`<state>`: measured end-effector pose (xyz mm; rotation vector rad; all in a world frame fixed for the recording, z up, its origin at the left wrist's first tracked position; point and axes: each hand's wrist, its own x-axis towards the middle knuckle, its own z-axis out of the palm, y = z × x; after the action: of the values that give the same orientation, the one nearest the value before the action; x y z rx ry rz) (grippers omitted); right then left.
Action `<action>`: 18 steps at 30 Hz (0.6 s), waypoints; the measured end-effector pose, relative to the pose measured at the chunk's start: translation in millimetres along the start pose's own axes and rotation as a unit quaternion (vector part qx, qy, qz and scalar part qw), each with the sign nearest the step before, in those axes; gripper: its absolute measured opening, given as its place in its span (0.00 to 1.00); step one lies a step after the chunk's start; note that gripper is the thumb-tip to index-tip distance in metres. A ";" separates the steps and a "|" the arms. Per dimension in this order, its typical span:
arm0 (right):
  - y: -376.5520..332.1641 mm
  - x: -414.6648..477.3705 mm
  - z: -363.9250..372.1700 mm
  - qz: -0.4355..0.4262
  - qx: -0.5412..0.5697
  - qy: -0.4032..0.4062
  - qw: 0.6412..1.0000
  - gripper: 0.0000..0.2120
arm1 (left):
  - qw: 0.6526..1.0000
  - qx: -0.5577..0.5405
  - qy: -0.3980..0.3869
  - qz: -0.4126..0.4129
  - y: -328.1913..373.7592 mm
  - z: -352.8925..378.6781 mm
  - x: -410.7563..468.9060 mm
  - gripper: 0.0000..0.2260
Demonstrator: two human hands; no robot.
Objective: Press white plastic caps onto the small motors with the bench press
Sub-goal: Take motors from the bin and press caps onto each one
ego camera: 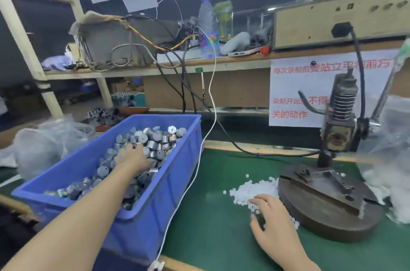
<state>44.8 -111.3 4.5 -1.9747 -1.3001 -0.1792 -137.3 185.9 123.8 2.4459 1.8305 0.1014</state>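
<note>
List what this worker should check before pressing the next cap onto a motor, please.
1. Motor picked up: the left hand is down among the motors in the blue bin, fingers hidden. Cannot tell.
2. Cap picked up: the right hand rests its fingertips on the white caps, thumb apart, none pinched. Not ok.
3. Fixture free: no motor is seen seated on the press base. Ok.
4. Ram raised: the bench press head stands above the base with a gap. Ok.
5. Supplies: plenty of motors and caps within reach. Ok.
6. White cable: runs beside the bin, apart from the press. Ok.
</note>
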 end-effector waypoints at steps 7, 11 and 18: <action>5.5 5.0 1.7 0.009 0.029 0.025 0.999 0.16 | 0.995 -0.043 -0.058 -0.066 -20.4 10.3 35.4 0.44; 6.3 6.0 3.1 0.011 0.036 0.015 0.999 0.16 | 0.993 -0.082 -0.045 -0.067 -18.9 12.4 52.7 0.48; 9.3 5.1 8.0 0.027 0.028 0.014 0.999 0.15 | 0.984 -0.147 -0.038 -0.092 -13.4 19.3 82.5 0.49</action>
<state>52.8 -104.2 -3.5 -1.9512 -1.2195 -0.1406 -124.8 268.2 103.4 2.0485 1.8483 0.2430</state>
